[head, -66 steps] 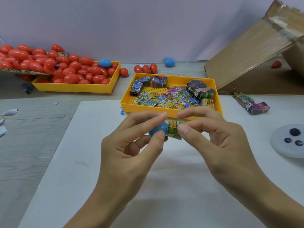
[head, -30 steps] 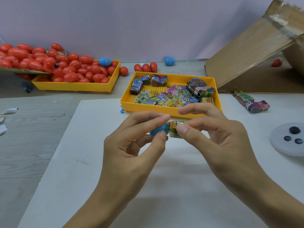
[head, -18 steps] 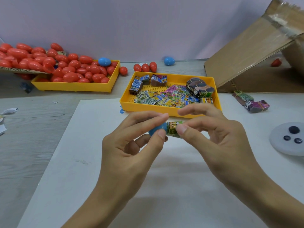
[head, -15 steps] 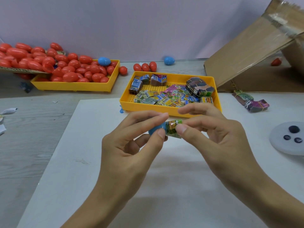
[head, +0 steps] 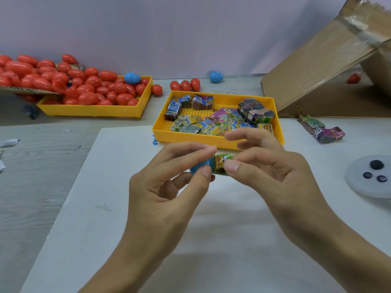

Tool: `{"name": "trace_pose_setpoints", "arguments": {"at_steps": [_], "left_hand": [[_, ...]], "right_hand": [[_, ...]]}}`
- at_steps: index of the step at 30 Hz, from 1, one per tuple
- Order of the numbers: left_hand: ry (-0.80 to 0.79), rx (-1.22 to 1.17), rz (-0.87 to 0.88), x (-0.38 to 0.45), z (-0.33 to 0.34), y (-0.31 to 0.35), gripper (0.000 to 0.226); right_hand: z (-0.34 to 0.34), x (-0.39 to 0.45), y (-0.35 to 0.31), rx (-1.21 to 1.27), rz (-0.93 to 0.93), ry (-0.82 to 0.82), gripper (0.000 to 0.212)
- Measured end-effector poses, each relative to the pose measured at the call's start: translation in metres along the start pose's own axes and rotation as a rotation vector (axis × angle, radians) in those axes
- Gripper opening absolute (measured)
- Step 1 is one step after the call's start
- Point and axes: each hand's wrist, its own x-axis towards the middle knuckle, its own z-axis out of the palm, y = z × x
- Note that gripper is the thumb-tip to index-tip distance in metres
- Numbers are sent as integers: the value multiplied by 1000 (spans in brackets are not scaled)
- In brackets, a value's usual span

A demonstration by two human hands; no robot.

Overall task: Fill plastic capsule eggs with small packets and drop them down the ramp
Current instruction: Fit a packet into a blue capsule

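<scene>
Blue, light and likely slick, the egg half (head: pixel 198 167) sits pinched in the left hand (head: pixel 169 187) near its rim, while the right hand (head: pixel 268 176) pinches the soft rolled packet (head: pixel 222 163) at its mouth.

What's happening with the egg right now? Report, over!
Left hand grips blue plastic egg half. Right hand pinches rolled green paper packet, partly inside egg half. Nothing in the way.

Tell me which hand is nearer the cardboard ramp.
Right. The right hand, pinching the packet, sits on the side of the cardboard ramp; the left hand, holding the blue capsule half, is farther away.
</scene>
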Motion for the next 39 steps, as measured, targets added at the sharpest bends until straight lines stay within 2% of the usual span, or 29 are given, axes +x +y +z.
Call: {"name": "trace_pose_setpoints", "arguments": {"at_steps": [6,12,19,22,26,39], "left_hand": [[3,42,29,-2,1,-1,24],[11,5,10,-2,2,-1,24],[16,-8,-1,-3,2,0,24],[17,-15,-1,-3,4,0,24],[23,8,1,-3,4,-1,24],[44,41,3,-3,4,0,26]], "right_hand": [[4,-2,1,-54,-52,39,21],[1,1,1,37,1,46,9],[2,1,-2,141,38,87,10],[3,0,-4,128,33,99,16],[4,-1,-3,123,45,88,10],[5,-1,0,62,31,86,8]]}}
